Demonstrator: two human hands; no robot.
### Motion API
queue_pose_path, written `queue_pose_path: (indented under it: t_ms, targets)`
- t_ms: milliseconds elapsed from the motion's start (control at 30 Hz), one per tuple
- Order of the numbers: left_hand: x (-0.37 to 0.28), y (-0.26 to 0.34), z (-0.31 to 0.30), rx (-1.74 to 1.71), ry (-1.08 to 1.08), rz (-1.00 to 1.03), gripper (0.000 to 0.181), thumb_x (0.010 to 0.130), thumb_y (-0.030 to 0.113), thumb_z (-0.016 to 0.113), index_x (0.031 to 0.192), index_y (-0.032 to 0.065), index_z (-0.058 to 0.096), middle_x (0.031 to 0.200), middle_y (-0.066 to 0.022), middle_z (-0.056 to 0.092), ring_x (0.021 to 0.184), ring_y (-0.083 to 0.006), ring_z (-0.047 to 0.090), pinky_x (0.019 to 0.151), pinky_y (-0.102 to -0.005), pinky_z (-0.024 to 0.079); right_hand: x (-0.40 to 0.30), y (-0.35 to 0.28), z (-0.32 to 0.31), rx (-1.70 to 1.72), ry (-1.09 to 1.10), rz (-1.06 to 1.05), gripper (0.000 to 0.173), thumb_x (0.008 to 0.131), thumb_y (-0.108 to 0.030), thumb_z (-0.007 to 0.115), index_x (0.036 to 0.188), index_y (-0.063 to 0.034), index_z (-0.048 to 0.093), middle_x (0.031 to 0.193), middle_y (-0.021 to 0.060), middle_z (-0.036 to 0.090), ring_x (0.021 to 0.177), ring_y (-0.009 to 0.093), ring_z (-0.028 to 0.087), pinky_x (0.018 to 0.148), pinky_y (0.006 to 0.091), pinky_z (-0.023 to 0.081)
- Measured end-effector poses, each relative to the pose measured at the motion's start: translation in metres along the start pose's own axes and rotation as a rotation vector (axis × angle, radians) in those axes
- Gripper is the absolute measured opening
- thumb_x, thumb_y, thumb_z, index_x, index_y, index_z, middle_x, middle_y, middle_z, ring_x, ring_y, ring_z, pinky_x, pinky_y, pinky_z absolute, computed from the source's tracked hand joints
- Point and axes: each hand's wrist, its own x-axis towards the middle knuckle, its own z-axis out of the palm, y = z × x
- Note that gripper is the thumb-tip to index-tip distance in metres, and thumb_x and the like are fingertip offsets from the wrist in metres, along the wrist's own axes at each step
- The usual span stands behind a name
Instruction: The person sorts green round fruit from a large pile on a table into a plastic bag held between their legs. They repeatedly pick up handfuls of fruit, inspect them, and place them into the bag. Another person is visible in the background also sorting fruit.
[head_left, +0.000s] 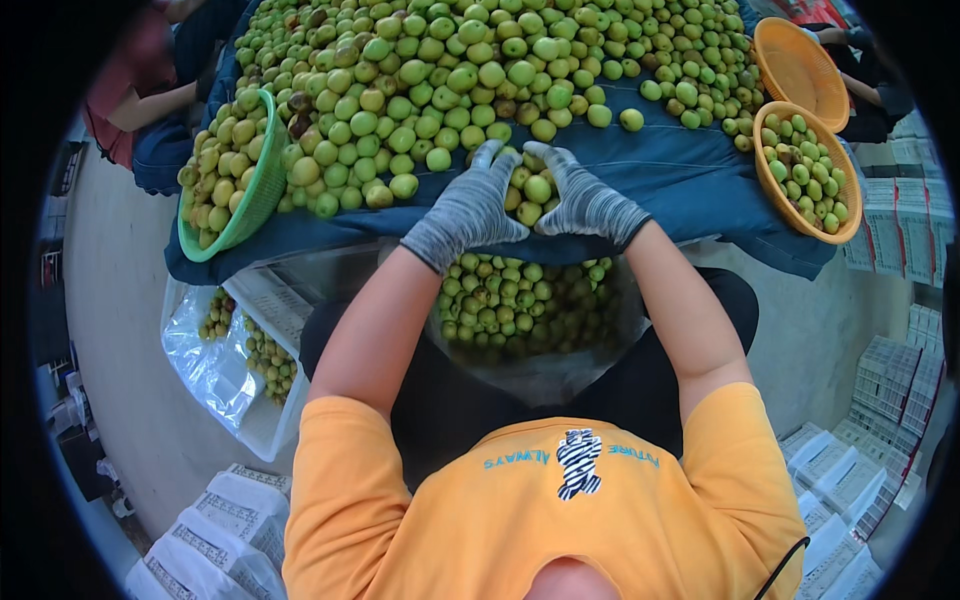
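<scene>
My left hand (480, 202) and my right hand (585, 191), in grey knitted gloves, curve around a cluster of small green jujubes (535, 189) at the table's near edge. Thumbs point toward each other on the near side, fingers reach around the far side. The palms and some of the fruit are hidden. Beyond my fingertips spreads a big heap of green jujubes (420, 90), some with brown patches, on a dark blue cloth (637, 169). Below the edge, between my knees, a clear plastic bag (555, 371) holds more jujubes, partly in shadow.
A green basket (270, 172) of yellowish fruit leans at the left. At the right are a filled orange basket (855, 191) and another orange basket (802, 64). A plastic-lined white crate (274, 442) stands lower left. People sit at both sides; stacked crates (885, 375) stand right.
</scene>
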Motion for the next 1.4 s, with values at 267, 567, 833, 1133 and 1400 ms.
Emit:
queue_pose_path:
  t_ms: [267,567,833,1133,1400]
  targets:
    - [0.0,0.004,-0.004,0.062,-0.071,-0.07,0.109,0.062,0.029,0.09,0.15,0.0114,0.027,0.148,-0.0228,0.03,0.132,-0.037,0.044,0.111,-0.0406,0.043,-0.012,0.004,0.014,0.683,-0.04,0.0,0.11,0.065,-0.001,0.08,0.155,-0.012,0.016,0.145,0.0164,0.039,0.132,0.029,0.046,0.11,0.0354,0.043]
    - [0.014,-0.004,-0.004,-0.111,-0.105,0.019,0.117,0.059,0.027,0.094,0.152,0.0126,0.024,0.151,-0.0147,0.037,0.139,-0.0317,0.038,0.117,-0.0401,0.036,-0.009,0.02,0.017,1.039,-0.051,-0.015,0.105,0.075,0.011,0.069,0.156,-0.017,0.009,0.139,0.0198,0.039,0.112,0.03,0.061,0.086,0.0416,0.061]
    - [-0.028,0.005,0.003,-0.308,-0.179,0.199,0.118,0.059,0.03,0.094,0.152,0.0127,0.023,0.141,-0.0189,0.04,0.132,-0.0328,0.044,0.112,-0.0422,0.041,-0.061,0.011,0.044,1.284,-0.04,-0.091,0.107,0.071,0.0,0.078,0.155,-0.011,0.013,0.144,0.0183,0.038,0.123,0.03,0.054,0.09,0.0413,0.059]
    - [-0.122,-0.017,0.067,-0.239,-0.522,0.091,0.117,0.064,0.028,0.09,0.155,0.0147,0.017,0.15,-0.0197,0.033,0.139,-0.0362,0.035,0.116,-0.042,0.034,-0.119,-0.009,0.174,1.644,-0.134,0.165,0.112,0.073,0.004,0.075,0.157,-0.0163,0.003,0.148,0.0155,0.034,0.132,0.029,0.047,0.097,0.0414,0.054]
    - [-0.1,-0.044,0.112,-0.023,-0.79,-0.035,0.101,0.075,0.034,0.081,0.155,0.0179,0.021,0.153,-0.0192,0.032,0.14,-0.0373,0.035,0.116,-0.045,0.034,-0.1,0.009,0.198,0.625,-0.326,0.521,0.084,0.084,-0.011,0.069,0.154,-0.0209,0.024,0.14,0.0152,0.05,0.125,0.031,0.055,0.101,0.0416,0.05]
